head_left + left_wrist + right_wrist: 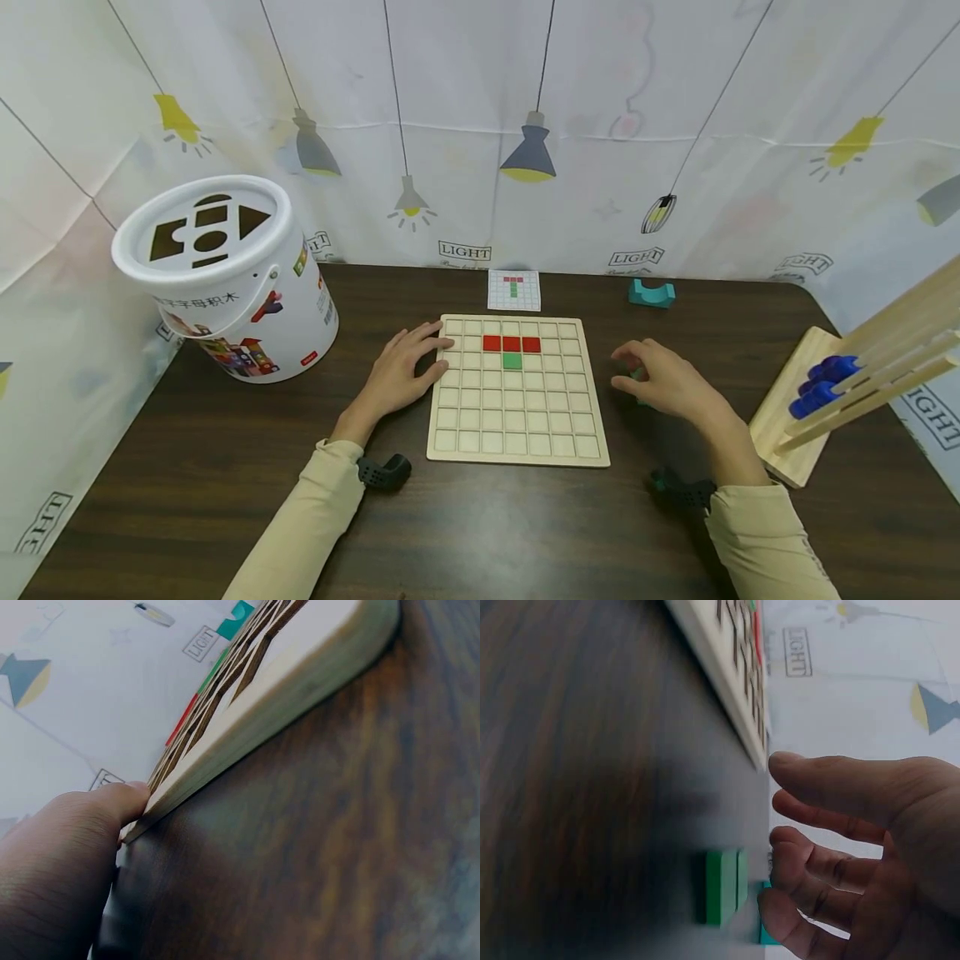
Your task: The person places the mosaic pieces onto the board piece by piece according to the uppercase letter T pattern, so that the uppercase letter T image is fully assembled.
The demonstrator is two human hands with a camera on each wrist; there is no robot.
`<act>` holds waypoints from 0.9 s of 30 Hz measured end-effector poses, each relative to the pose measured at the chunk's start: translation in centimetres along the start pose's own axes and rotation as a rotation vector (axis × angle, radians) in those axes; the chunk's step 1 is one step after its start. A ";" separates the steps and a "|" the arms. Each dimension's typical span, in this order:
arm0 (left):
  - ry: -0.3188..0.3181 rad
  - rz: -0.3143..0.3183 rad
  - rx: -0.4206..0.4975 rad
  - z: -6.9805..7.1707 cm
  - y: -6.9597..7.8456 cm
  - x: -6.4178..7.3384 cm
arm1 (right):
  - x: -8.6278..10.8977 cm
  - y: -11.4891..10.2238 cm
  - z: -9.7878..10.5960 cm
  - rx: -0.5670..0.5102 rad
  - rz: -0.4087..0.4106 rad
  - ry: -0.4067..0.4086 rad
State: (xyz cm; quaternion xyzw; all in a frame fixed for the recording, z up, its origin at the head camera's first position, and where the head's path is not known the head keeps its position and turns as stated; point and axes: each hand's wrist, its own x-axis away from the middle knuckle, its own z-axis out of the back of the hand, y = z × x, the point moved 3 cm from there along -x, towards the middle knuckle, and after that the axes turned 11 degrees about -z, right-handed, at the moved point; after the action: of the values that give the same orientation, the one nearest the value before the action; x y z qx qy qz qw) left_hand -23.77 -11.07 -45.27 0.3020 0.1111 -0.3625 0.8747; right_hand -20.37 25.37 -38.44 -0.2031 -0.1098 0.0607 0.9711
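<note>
A pale wooden grid board (pixel 487 446) lies on the table with three red squares (pixel 512 343) in a row and one green square (pixel 512 361) below the middle one. My left hand (pixel 401 371) rests at the board's left edge, its fingertips and thumb touching the rim. To the right of the board, my right hand (pixel 663 379) hovers with loosely bent fingers and a gap between thumb and fingers. Beneath it, green blocks (pixel 720 889) stand on the table, mostly hidden by the hand in the head view.
Behind the board lies a card (pixel 531 298) printed with a red and green T on a grid. A teal arched block (pixel 652 295) sits at the back. A white lidded bucket (pixel 300 321) stands at left, a wooden stand (pixel 795 392) with blue pieces (pixel 813 396) at right.
</note>
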 end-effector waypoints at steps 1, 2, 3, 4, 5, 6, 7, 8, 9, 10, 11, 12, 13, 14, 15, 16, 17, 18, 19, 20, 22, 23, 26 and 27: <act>0.001 0.000 0.001 0.0 0.0 0.0 | 0.2 0.2 0.0 0.010 0.000 -0.002; 0.001 0.001 0.003 0.0 0.0 0.0 | 0.4 0.5 0.1 0.022 0.001 -0.003; 0.001 0.002 0.004 0.0 0.0 0.0 | 0.5 0.7 0.1 0.030 -0.004 -0.004; 0.002 0.003 0.006 -0.1 0.0 0.0 | 0.7 0.9 0.1 0.037 -0.007 -0.005; 0.002 0.003 0.007 -0.1 0.0 0.0 | 0.9 1.2 0.2 0.045 -0.010 -0.004; 0.002 0.002 0.007 -0.1 0.0 -0.1 | 1.0 1.4 0.2 0.052 -0.015 -0.002; 0.003 0.003 0.009 -0.1 0.0 -0.1 | 1.1 1.6 0.3 0.058 -0.018 0.000; 0.004 0.004 0.010 -0.1 0.0 -0.1 | 1.2 1.7 0.3 0.063 -0.020 0.002; 0.005 0.004 0.010 -0.1 0.0 -0.1 | 1.3 1.9 0.4 0.069 -0.024 0.003; 0.007 0.003 0.009 -0.1 0.0 -0.1 | 1.4 2.0 0.4 0.074 -0.024 0.004; 0.008 0.002 0.008 -0.2 0.0 -0.1 | 1.5 2.2 0.4 0.081 -0.025 0.005; 0.009 0.001 0.004 -0.2 0.0 -0.2 | 1.6 2.3 0.4 0.083 -0.025 0.005; 0.009 0.001 0.003 -0.2 0.0 -0.2 | 1.6 2.4 0.4 0.087 -0.025 0.004; 0.008 0.001 0.004 -0.3 0.0 -0.2 | 1.7 2.5 0.4 0.092 -0.024 0.000; 0.006 0.001 0.003 -0.4 0.0 -0.1 | 1.8 2.6 0.4 0.095 -0.022 -0.004; 0.003 0.001 0.004 -0.4 0.1 -0.1 | 1.9 2.7 0.4 0.095 -0.019 -0.007; 0.000 0.001 0.005 -0.5 0.1 -0.1 | 1.9 2.8 0.3 0.095 -0.016 -0.010; -0.003 0.001 0.006 -0.5 0.1 -0.1 | 1.9 2.8 0.3 0.094 -0.011 -0.013; -0.004 0.000 0.009 -0.6 0.1 -0.1 | 2.0 2.9 0.3 0.091 -0.009 -0.014; -0.003 -0.001 0.011 -0.6 0.1 -0.1 | 1.9 2.9 0.3 0.088 -0.006 -0.014; 0.000 0.000 0.003 -0.5 0.0 -0.2 | 1.9 3.0 0.3 0.077 0.001 -0.011; 0.002 0.002 -0.002 -0.5 -0.1 -0.2 | 1.9 2.9 0.3 0.074 0.005 -0.009; 0.005 0.007 -0.012 -0.4 -0.2 -0.1 | 1.7 2.8 0.3 0.060 0.011 -0.011; 0.004 0.008 -0.015 -0.3 -0.3 -0.1 | 1.7 2.8 0.2 0.057 0.011 -0.015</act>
State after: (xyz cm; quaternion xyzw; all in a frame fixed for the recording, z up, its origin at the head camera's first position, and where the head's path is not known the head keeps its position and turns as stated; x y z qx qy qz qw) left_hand -24.01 -10.99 -45.61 0.2966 0.1145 -0.3577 0.8781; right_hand -19.01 28.26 -39.07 -0.1756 -0.1140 0.0708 0.9753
